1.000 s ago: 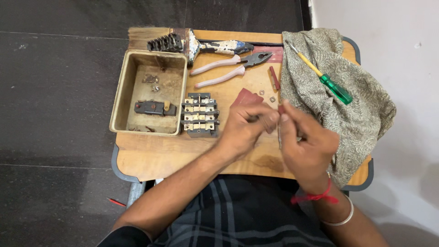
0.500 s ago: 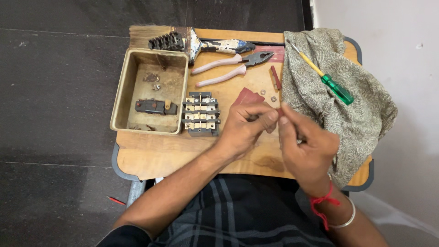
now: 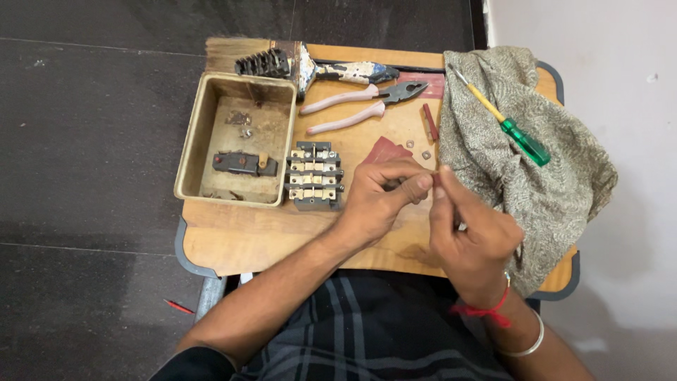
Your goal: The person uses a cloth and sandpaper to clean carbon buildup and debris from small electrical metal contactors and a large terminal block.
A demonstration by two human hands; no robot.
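While both hands [image 3: 430, 204] pinch a tiny dark-red piece [image 3: 435, 180] in narrow grips, rough reddish sandpaper [image 3: 381, 149] lies flat on the worn wooden tabletop [image 3: 247, 240].

Dark tiled floor [image 3: 92, 141]; pale wall [image 3: 606, 70]

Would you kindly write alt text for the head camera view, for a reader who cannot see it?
Seen from above, a person's left hand and right hand meet fingertip to fingertip over a small wooden table, pinching something too small to identify. Beside them lie a terminal block, a metal tray, pliers, and a green-handled screwdriver on a patterned cloth.
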